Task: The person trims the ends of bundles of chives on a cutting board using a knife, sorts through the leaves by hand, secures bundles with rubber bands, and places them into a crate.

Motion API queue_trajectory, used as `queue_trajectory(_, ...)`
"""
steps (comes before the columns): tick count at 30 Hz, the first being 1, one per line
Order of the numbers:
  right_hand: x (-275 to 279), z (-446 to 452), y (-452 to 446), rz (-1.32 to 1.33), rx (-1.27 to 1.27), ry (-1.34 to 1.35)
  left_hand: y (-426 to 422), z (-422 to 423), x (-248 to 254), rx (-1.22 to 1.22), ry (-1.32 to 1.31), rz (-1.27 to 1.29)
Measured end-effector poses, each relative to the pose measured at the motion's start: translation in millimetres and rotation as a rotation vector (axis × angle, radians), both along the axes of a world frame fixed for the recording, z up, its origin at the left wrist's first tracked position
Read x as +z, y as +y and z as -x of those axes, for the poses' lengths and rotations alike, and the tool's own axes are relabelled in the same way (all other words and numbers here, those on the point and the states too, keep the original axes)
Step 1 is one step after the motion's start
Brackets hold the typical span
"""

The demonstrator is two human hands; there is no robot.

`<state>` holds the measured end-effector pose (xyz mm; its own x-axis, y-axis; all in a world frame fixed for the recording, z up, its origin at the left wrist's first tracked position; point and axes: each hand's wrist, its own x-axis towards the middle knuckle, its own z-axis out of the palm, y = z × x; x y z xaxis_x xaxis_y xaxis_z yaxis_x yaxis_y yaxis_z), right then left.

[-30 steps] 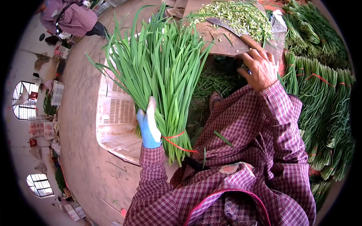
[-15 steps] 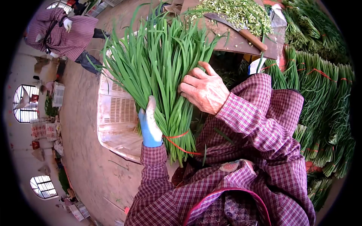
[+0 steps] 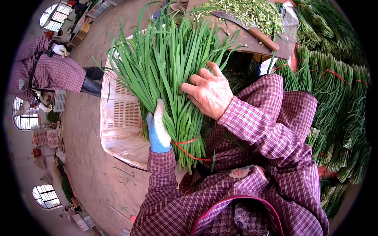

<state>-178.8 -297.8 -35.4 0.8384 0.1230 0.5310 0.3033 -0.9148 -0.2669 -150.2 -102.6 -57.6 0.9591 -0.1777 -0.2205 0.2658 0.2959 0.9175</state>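
A thick bunch of garlic chives (image 3: 173,70) stands upright in front of me, its leaves fanning out at the top. Around its lower stems runs a red tie (image 3: 185,141) with a loose end. My left hand (image 3: 158,128), in a blue and pale glove, is closed round the bunch from the left, just above the tie. My bare right hand (image 3: 210,91) is at the right side of the leaves, index fingertip among them and little finger sticking out. Its thumb is hidden, but the fingers appear pinched on some leaves.
A dirty white plastic crate (image 3: 118,114) stands behind the bunch. A wooden-handled knife (image 3: 263,38) and chopped stem pieces (image 3: 252,11) lie on a wooden board (image 3: 244,43). Tied chive bunches (image 3: 334,110) are stacked at right. Another person (image 3: 55,70) stands at far left.
My right hand has shifted slightly left and deeper into the leaves. The other person has moved left and lower in the view. My left hand keeps its hold.
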Motion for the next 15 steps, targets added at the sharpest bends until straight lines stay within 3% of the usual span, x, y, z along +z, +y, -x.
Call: queue_trajectory(15,-3,-10,10,-0.023,-0.053,-0.015,-10,7,10,0.017,-0.017,0.017)
